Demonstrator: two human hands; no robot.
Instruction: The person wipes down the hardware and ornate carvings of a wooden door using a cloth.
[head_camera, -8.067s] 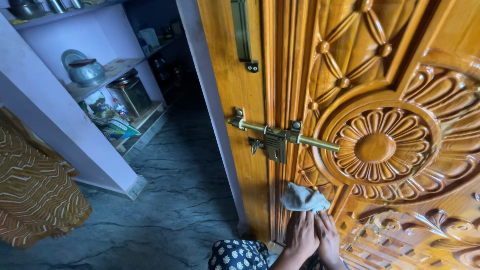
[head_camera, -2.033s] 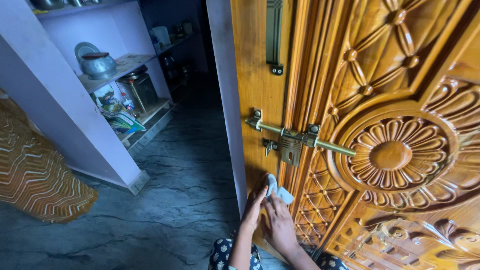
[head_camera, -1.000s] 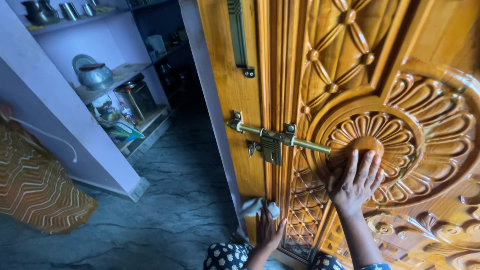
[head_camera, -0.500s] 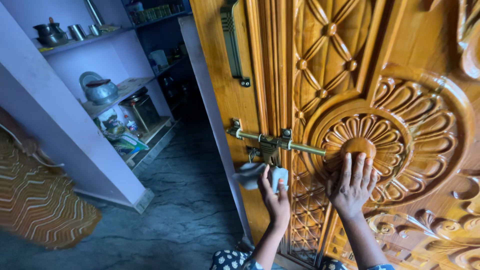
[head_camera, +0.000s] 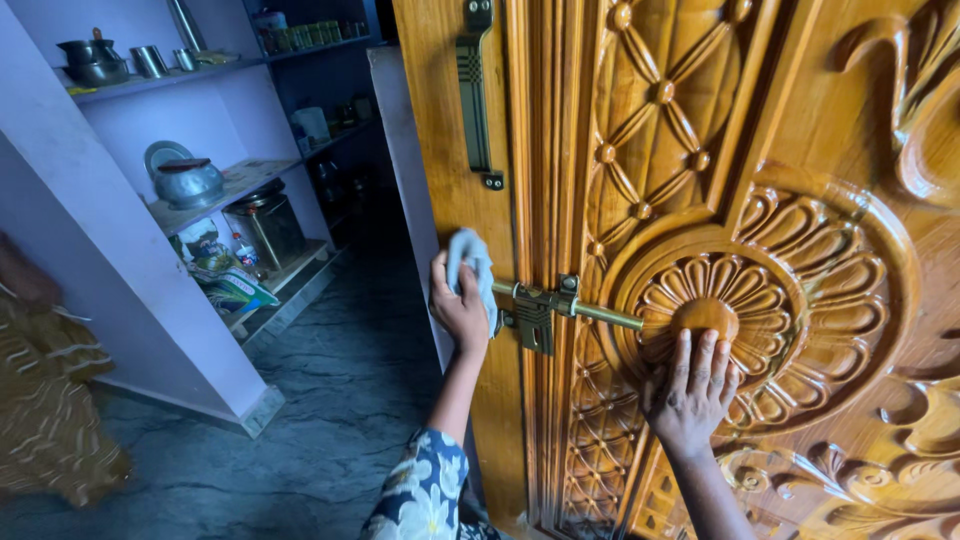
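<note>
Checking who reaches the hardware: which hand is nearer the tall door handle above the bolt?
Left. The left hand, holding a cloth, is just below the door handle. The right hand rests farther off, on the carved flower.

A dark blue sleeve (head_camera: 420, 490) with pale floral print covers the left arm.

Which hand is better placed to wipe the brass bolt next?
Left. The left hand holds the cloth against the door edge right at the bolt. The right hand is empty, spread flat on the carved rosette.
</note>
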